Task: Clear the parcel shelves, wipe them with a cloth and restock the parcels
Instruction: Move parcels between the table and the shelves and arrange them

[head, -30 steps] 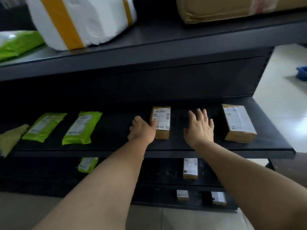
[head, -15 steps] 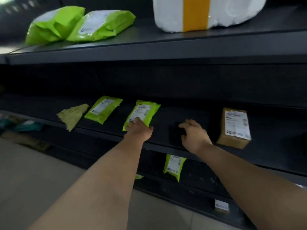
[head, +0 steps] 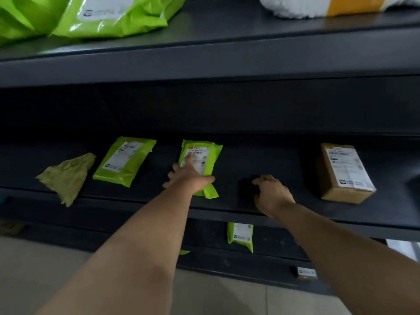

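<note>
Green mailer (head: 201,165) lies flat on the middle shelf (head: 261,160), label up. Its long axis runs front to back with a slight tilt, and the near end sits close to the shelf's front lip.

Left hand (head: 190,178) rests on top of it. The fingers (head: 187,164) are stretched out over the label and the thumb is off to the right, so it's pressing flat, not wrapped round it. The mailer sits straight ahead under that palm and its near end pokes out past the heel of the hand, so we'd judge a slide toward the lip or a pinch at that end comes next.

Right hand (head: 272,193) is on bare shelf to the right, apart from the mailer, between it and the brown box (head: 345,173). Its fingers are loosely curled with the tips down, and we see nothing in it. Left hand is clearly the nearer one, and the right would have to cross over.

A second green mailer (head: 125,160) lies left of the first, not touching it. A crumpled cloth (head: 68,176) lies further left, hanging over the lip. We can't tell if this level has been wiped.

The top shelf has big green bags (head: 109,14) and a white parcel (head: 318,6) with a yellow band. The lower shelf has another small green mailer (head: 241,237), and lower down there's a small box (head: 306,272).
</note>
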